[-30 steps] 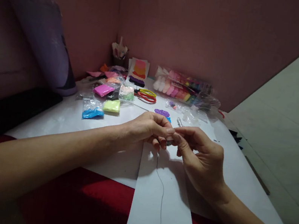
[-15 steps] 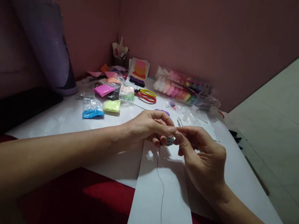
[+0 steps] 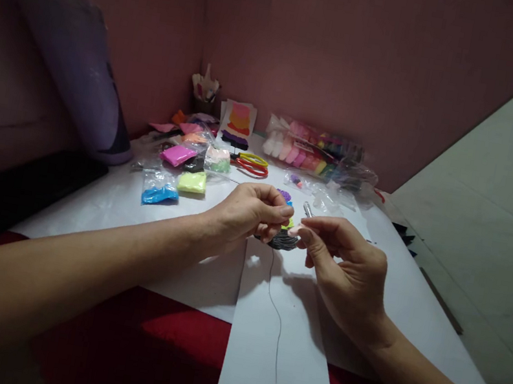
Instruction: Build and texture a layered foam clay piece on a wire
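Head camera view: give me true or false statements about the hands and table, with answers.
1. The right hand pinches a small pale piece. True.
2. The hands touch. False: a gap separates the left hand from the right.
3. The blue packet lies left of the yellow packet. True.
4. All the handles are green. False: the looped handles are yellow and red.
5. A thin dark line runs down the white sheet. True.

The right hand [image 3: 352,264] pinches a pale bit [image 3: 294,230] toward nine o'clock, just apart from the curled left hand [image 3: 251,209], whose grip is too hidden to read. From the hands, a grey ridged shape [image 3: 283,241] and a sheet [image 3: 253,355] with a thin dark line [image 3: 280,330] lie toward six, scissors [image 3: 242,161] near eleven, bagged clay [image 3: 179,154] at ten, a clay pack [image 3: 299,151] at twelve.
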Motion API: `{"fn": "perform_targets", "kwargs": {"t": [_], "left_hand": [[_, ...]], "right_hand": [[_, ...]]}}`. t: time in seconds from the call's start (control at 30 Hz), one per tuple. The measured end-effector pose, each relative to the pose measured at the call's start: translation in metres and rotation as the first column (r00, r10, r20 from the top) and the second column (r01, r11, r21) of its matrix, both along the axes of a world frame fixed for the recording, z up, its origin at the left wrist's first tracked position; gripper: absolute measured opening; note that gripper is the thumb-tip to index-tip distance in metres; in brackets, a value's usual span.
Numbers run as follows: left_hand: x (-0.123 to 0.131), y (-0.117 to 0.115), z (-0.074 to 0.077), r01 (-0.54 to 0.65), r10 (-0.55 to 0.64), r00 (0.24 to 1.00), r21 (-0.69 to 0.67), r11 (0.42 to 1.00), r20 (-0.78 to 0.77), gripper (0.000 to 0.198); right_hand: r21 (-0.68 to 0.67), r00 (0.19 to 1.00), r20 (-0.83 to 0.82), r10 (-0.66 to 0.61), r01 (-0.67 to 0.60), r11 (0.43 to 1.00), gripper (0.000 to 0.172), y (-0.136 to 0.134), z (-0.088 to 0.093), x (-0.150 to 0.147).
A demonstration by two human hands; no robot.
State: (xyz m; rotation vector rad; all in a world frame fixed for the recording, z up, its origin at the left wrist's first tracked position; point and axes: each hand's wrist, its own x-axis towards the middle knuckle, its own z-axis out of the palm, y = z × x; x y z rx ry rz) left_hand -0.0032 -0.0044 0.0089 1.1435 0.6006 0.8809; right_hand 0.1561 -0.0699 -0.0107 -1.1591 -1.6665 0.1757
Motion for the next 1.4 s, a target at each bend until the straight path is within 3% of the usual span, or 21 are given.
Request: {"fn": "perform_targets", "kwargs": {"t": [0.37,0.5,0.77,0.93,1.1,1.27,1.4], "left_hand": [[0.0014,-0.001,0.0002,-0.01,0.013,0.997,0.029,1.0,-0.079,0.032],[0.0004,-0.0004,-0.0014,0.016,-0.011,0.995,0.045,0.999,-0.1,0.027],[0.0003,0.0011,-0.0058,0.212,-0.211,0.975,0.007,0.977,-0.065,0.03],[0.0006,0.0006,-0.0054,0.246,-0.246,0.969,-0.029,0.969,-0.008,0.021],[0.0004,-0.0009,-0.004,0.327,-0.328,0.945,-0.07,0.943,-0.01,0.019],[-0.0002,-0.0009,-0.0018,0.213,-0.215,0.975,-0.04,0.976,-0.047,0.016],[-0.0012,0.0012,-0.0033,0.191,-0.192,0.981,-0.02,0.981,-0.04,0.017]], "right_hand": [[0.001,1.0,-0.001,-0.009,0.009,1.0,0.004,0.0021,-0.0008,-0.001],[0.007,1.0,-0.006,0.003,-0.003,1.0,0.004,0.001,0.0005,-0.001],[0.005,0.999,-0.018,0.034,-0.034,0.999,0.006,0.0009,0.0018,-0.0009],[0.026,0.997,-0.024,0.071,-0.071,0.997,0.01,0.0005,0.0005,-0.0004],[0.047,0.998,-0.065,0.023,-0.02,0.999,0.007,0.0024,-0.0007,-0.0004],[0.029,0.999,-0.04,0.007,-0.006,1.0,0.008,0.0035,-0.0014,0.0012],[0.046,0.999,-0.034,0.009,-0.007,0.999,0.015,0.0026,-0.0021,0.0007]]}}
